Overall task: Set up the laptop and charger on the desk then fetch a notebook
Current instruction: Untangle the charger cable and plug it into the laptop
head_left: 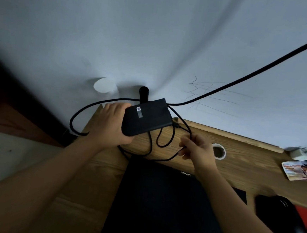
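Centre-left, my left hand (111,124) grips the black charger (147,116) above the desk (241,160). Right of it, my right hand (197,150) pinches its tangled cable (167,136). The shut laptop (160,205) lies at bottom centre.

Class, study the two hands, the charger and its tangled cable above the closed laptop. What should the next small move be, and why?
Probably draw the thin cable free with the right hand while the left hand steadies the charger. The cable hangs in loose loops under the charger, held above the desk, and the laptop lies closed with nothing visibly plugged in.
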Available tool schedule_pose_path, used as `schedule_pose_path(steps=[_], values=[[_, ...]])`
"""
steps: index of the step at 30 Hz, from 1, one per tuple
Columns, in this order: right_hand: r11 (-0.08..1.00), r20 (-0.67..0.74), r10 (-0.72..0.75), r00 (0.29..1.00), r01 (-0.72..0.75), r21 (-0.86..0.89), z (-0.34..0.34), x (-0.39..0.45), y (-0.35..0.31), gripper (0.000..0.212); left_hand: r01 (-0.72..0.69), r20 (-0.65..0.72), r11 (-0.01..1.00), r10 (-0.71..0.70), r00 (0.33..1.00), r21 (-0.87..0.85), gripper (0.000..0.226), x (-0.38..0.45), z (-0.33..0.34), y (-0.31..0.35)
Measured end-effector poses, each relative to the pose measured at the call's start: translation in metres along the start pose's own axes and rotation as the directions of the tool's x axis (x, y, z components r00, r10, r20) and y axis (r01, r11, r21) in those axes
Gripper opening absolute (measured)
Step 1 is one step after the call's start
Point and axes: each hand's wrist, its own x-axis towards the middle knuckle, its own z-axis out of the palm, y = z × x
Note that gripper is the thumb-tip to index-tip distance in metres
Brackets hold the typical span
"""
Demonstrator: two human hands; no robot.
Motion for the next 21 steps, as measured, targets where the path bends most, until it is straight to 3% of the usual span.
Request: schedule_pose_path(steps=[3, 7, 16, 21], values=[[0.99, 0.046, 0.123, 0.991, -0.119, -0.076, 0.004, -0.002, 0.012, 0.007, -0.014, -0.014, 1.0, 0.014, 1.0, -0.013, 0.085, 0.003, -0.01, 0.001], [0.98, -0.073, 0.192, 0.979, -0.187, 0.071, 0.004, 0.002, 0.026, 0.012, -0.026, 0.06, 1.0, 0.026, 0.998, -0.002, 0.085, -0.01, -0.009, -0.016], [0.978, -0.088, 0.081, 0.993, -0.096, -0.187, 0.01, 0.016, 0.033, 0.033, 0.062, 0.318, 0.998, -0.058, 0.946, -0.003, 0.081, -0.043, 0.019, -0.071], [0.959, -0.096, 0.073, 0.993, -0.096, -0.265, 0.007, 0.012, 0.039, 0.02, 0.021, 0.427, 0.999, -0.007, 0.904, -0.028, 0.085, -0.014, 0.04, -0.079]])
